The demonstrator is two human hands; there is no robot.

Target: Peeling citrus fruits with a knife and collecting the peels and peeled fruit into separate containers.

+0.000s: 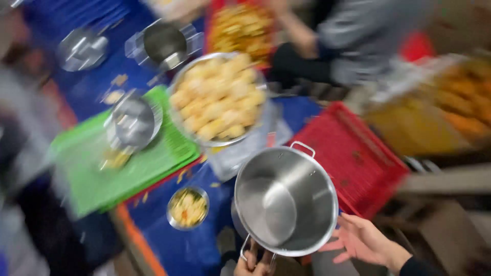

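A large empty steel pot (pixel 284 202) with two loop handles hangs over the blue-covered table (pixel 199 245). My left hand (pixel 253 263) grips its near handle at the bottom edge of the view. My right hand (pixel 365 239) is open with fingers spread, just right of the pot's rim, holding nothing. The frame is blurred by motion.
A wide steel bowl (pixel 219 97) heaped with pale yellow pieces sits behind the pot. A green tray (pixel 153 163) carries a small steel bowl (pixel 134 121). A little bowl of food (pixel 188 207), a red crate (pixel 353 158), another pot (pixel 164 45) and a seated person (pixel 353 41) are around.
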